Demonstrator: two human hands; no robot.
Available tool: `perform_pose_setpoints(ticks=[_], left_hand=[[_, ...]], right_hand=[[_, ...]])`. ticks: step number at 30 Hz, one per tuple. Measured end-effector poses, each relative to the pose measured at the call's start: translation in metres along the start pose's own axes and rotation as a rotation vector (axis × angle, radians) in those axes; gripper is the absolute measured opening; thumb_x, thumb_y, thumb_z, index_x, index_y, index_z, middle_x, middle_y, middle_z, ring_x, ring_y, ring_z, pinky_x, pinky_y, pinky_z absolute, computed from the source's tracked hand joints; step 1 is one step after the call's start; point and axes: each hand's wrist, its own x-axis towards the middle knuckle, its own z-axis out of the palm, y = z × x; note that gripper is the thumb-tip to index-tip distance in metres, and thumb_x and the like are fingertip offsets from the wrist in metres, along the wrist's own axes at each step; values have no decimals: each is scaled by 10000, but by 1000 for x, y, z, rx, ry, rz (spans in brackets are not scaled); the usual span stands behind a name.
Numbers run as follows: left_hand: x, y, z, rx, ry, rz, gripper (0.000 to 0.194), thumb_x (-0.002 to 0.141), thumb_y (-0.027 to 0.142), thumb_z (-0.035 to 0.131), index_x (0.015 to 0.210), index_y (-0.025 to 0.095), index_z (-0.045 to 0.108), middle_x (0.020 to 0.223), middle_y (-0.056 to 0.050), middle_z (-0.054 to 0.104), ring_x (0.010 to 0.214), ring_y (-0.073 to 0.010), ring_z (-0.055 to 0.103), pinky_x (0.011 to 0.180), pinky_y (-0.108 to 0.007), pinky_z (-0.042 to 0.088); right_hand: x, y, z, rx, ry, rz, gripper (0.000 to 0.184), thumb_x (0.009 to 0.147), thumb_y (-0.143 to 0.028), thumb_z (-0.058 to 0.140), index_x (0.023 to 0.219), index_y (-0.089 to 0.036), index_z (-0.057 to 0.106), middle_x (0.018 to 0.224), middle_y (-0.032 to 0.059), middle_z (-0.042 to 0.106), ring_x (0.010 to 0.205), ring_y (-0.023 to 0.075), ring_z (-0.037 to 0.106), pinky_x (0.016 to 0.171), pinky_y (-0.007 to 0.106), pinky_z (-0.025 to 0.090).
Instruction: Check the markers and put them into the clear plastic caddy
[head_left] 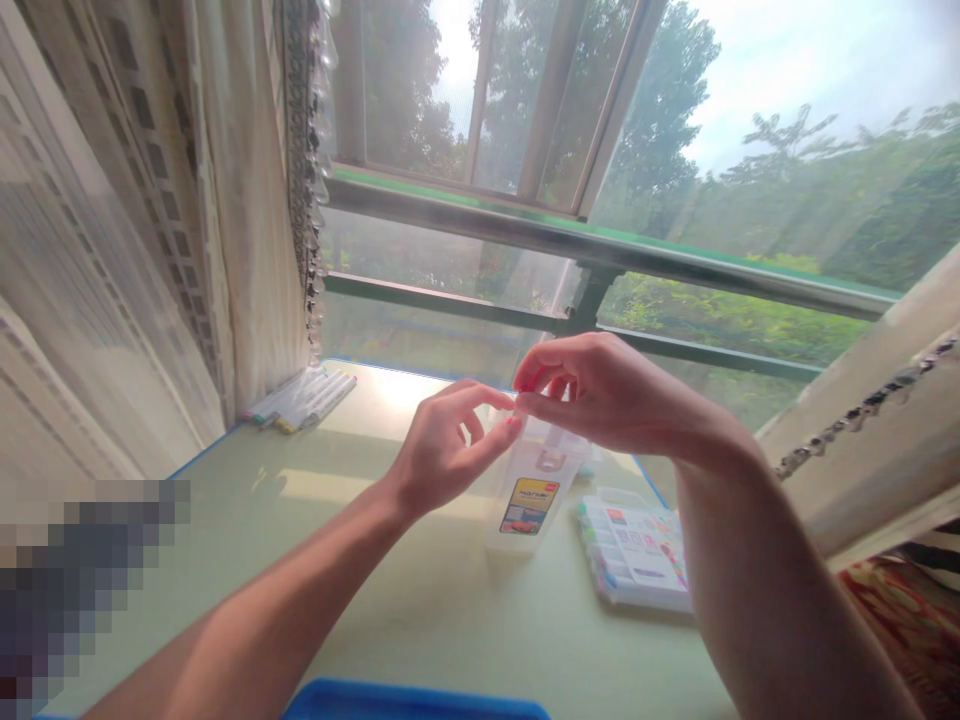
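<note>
A clear plastic marker box [517, 540] stands upright on the table, with a yellow and black label [529, 505] on its front and a latch near its top. Above its upper left edge, the fingertips of both hands meet. My left hand [454, 440] is closed, its thumb and index fingertips drawn together. My right hand [592, 390] comes over the box from the right, fingers curled in a pinch. Between the fingertips, anything held is too small or too hidden to name; a reddish tint shows at the right fingers.
Several white markers [311, 400] lie at the table's far left corner. A flat clear case of markers [634, 550] lies right of the box, partly behind my right forearm. A blue tray edge [412, 700] shows at the front. Curtains [247, 250] and a window border the table [360, 600].
</note>
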Motion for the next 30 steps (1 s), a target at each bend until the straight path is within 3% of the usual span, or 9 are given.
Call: perform_pose_setpoints(ticks=[6, 16, 23, 30], left_hand=[[-1, 1, 1, -106, -41, -32, 260, 862, 337, 737, 1036, 146, 706, 1042, -95, 754, 561, -81, 580, 440, -198, 420], [-4, 2, 1, -145, -80, 28, 290, 875, 295, 712, 1103, 177, 579, 1064, -67, 677, 573, -56, 577, 445, -172, 415], [-4, 4, 1, -127, -90, 64, 267, 884, 273, 692, 1097, 174, 566, 1060, -57, 663, 565, -50, 570, 449, -179, 426], [-4, 3, 1, -121, -96, 68, 278, 889, 281, 689, 1109, 165, 565, 1061, -61, 663, 572, -50, 575, 456, -181, 431]], right_hand=[[0, 4, 1, 35, -28, 8, 87, 851, -199, 705, 809, -182, 779, 681, -12, 723, 590, 104, 627, 571, 217, 440], [-1, 5, 0, 26, -102, -12, 58, 826, -209, 765, 804, -181, 810, 632, -16, 690, 579, 105, 583, 547, 225, 417], [1, 2, 2, -34, -144, -19, 76, 776, -110, 757, 748, -173, 790, 657, -19, 709, 593, 96, 592, 578, 225, 407], [2, 2, 4, -48, -140, 13, 71, 752, -114, 747, 709, -165, 770, 615, -34, 659, 575, 87, 539, 559, 229, 372]])
